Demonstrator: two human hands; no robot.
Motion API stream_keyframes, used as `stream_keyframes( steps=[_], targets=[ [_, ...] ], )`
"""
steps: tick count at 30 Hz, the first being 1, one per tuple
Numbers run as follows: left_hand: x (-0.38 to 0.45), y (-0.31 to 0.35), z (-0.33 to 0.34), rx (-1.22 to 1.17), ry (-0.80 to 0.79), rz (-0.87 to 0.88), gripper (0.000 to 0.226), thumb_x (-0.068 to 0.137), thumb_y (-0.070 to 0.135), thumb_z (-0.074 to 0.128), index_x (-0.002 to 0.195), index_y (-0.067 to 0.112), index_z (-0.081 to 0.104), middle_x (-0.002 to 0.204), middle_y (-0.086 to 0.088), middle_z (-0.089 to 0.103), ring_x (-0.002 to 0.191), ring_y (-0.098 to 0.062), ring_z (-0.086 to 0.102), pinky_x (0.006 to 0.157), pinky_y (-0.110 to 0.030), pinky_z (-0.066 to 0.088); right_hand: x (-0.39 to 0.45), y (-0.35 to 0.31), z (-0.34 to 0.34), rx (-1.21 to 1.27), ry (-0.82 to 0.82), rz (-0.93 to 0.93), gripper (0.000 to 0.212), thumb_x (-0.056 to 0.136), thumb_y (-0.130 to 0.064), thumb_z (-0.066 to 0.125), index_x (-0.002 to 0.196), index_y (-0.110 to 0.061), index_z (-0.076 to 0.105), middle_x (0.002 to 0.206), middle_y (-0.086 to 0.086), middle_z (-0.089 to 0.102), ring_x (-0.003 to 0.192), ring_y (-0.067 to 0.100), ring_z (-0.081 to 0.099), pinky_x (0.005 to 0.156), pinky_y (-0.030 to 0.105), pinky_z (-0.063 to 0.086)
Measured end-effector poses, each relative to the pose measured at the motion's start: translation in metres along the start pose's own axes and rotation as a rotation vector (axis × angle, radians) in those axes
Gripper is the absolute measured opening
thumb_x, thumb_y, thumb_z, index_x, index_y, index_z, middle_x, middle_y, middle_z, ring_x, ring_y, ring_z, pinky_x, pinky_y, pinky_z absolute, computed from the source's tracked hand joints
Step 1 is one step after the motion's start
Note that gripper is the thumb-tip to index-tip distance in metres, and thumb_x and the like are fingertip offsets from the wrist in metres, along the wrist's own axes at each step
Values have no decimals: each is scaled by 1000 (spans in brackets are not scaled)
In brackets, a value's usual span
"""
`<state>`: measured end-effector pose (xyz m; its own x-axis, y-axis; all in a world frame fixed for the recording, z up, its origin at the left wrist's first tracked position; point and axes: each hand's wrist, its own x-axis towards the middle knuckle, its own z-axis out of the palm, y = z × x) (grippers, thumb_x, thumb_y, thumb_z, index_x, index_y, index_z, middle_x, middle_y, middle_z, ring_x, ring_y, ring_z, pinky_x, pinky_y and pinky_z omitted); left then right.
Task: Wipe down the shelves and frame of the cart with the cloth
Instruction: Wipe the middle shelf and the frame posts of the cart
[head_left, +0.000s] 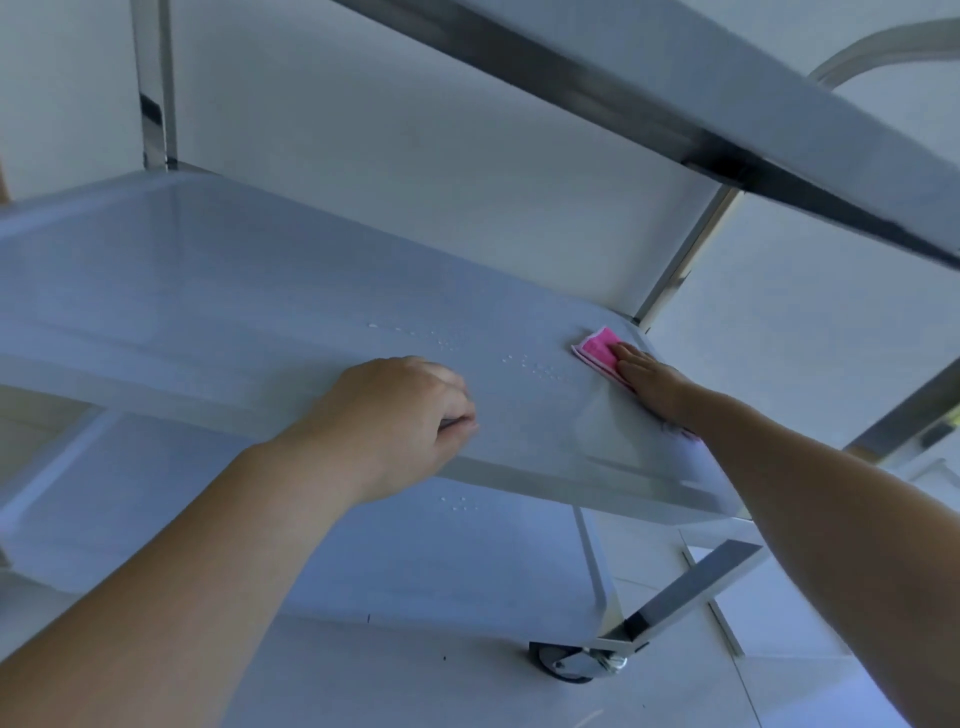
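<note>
Pale tiled floor (779, 597) with dark grout lines, plain white wall (415, 130)

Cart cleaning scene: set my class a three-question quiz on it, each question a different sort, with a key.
1. True or false: the right hand presses the pink cloth flat on the middle shelf.
2. Where does the left hand rest? A) top shelf B) front edge of the middle shelf C) wheel
3. Fill in: small water ___ lie on the shelf between the two hands.

Key: 1 true; 2 B; 3 droplets.
</note>
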<state>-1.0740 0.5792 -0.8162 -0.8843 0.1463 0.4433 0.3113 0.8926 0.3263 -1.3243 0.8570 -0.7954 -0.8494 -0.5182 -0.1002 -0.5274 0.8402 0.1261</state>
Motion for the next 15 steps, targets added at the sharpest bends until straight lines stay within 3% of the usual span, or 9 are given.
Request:
stream_keyframes(
  steps=[3, 7, 9, 12, 14, 15],
  targets=[
    [-4, -3, 0, -18, -1, 17, 29, 92, 39, 43, 95, 23, 67, 105, 14, 65, 102, -12, 55, 80, -34, 49, 6, -5, 2, 117, 49, 64, 47, 101, -28, 31, 146, -15, 26, 157, 2, 17, 144, 17, 12, 118, 44, 9],
    [-7, -3, 2, 8, -15, 24, 41, 90, 51, 42, 90, 18, 66, 101, 8, 64, 100, -13, 53, 81, -35, 48, -5, -20, -1, 210, 12, 63, 46, 102, -20, 28, 147, -11, 22, 158, 5, 8, 145, 21, 9, 118, 39, 5],
    [-7, -3, 1, -12, -8, 6, 40, 89, 52, 42, 88, 20, 66, 99, 8, 64, 100, -11, 53, 80, -35, 48, -21, -30, 2, 149, 36, -64, 47, 103, -24, 24, 148, -18, 15, 153, -10, 0, 143, 10, 5, 115, 29, -3],
    [-4, -4, -2, -37, -19, -6, 37, 87, 50, 45, 87, 22, 68, 95, 10, 65, 95, -11, 55, 78, -34, 48, -42, -46, 11, 69, 69, -275, 45, 103, -27, 19, 143, -31, -2, 137, -35, -16, 130, -18, -14, 99, 4, -16],
    [3, -6, -5, -20, -48, -16, 32, 85, 47, 48, 79, 22, 67, 89, 9, 67, 89, -13, 58, 74, -32, 49, -47, -51, 8, 110, 18, -293, 43, 103, -28, 18, 140, -37, -3, 133, -42, -14, 121, -29, -19, 94, -4, -17],
    [7, -7, -7, 3, -61, -22, 31, 84, 46, 49, 71, 20, 63, 84, 6, 68, 84, -16, 59, 72, -31, 49, -43, -50, 6, 122, -7, -291, 43, 103, -27, 18, 141, -35, -1, 136, -39, -12, 124, -26, -16, 95, -4, -16]
  ],
)
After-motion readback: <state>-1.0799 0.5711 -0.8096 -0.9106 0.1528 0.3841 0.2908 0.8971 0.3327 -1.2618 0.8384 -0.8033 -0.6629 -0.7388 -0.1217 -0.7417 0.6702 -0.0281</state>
